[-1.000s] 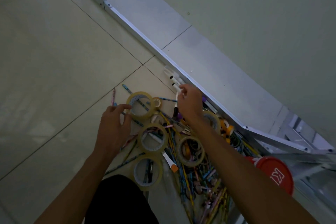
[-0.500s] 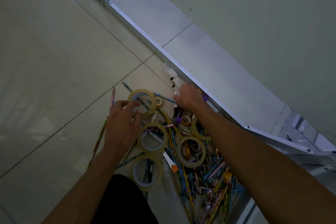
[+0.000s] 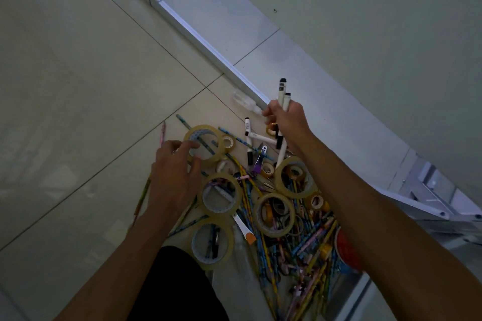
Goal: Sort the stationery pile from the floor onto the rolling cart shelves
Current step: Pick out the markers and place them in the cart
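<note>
the right hand (image 3: 284, 118), which a moment ago lay low among the markers at the far edge of the pile, now stands raised and closed around a bundle of white markers (image 3: 283, 96), their black caps pointing up past the fingers and their lower ends hanging below the palm. the left hand (image 3: 173, 177) has slid slightly along the floor and now rests with fingers spread and loosely curled, holding nothing, its fingertips touching the rim of the farthest tape roll (image 3: 204, 144). judged from this, one class of item, the markers, is gathered and ready to carry to the cart, while the bulk of the stationery pile (image 3: 284, 216) remains on the floor (image 3: 78, 86) between the forearms: tape rolls, pencils and small tapes, with loose markers (image 3: 249, 142) lying just beside the raised hand. the exact count of markers held is hard to tell. the white frame (image 3: 198, 36) along the wall may belong to the cart, but its shelves are not clearly shown. a red object (image 3: 347, 250) is largely hidden by the right forearm, and the pile is cut off at the lower edge.
</note>
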